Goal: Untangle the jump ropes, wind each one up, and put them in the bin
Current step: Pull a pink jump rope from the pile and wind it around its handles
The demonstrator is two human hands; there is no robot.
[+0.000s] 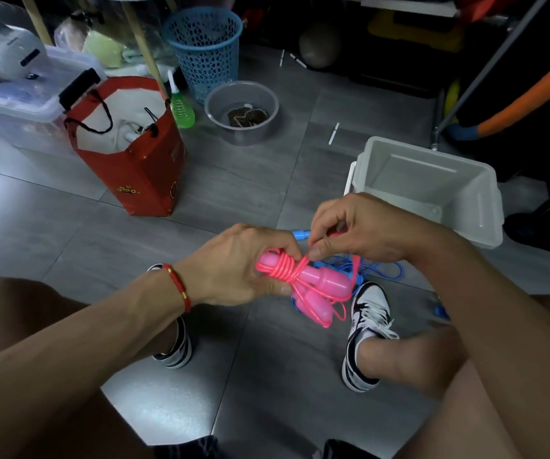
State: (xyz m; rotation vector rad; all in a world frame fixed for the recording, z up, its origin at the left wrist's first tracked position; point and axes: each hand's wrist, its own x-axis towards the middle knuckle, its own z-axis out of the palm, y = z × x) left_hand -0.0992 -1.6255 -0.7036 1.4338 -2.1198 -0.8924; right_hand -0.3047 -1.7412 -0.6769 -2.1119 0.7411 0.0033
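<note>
- The left hand (240,263) grips the pink jump rope (303,279) in the air above the floor, fingers curled round the upper-left end of its two handles.
- The handles lie side by side, their long axis running from upper left, inside the left hand, down to the lower right, where the rounded ends point toward the right shoe (366,329).
- Pink cord is wound in several turns across the handles near the left hand; loose loops hang below them.
- The right hand (359,233) pinches a strand of the pink cord between thumb and fingertips, just above the wound turns.
- The blue jump rope (376,270) lies in loose loops on the floor (234,180) under the hands, one blue handle end showing between them.
- The white bin (432,183) stands on the floor just beyond the right hand, tilted toward the camera.
</note>
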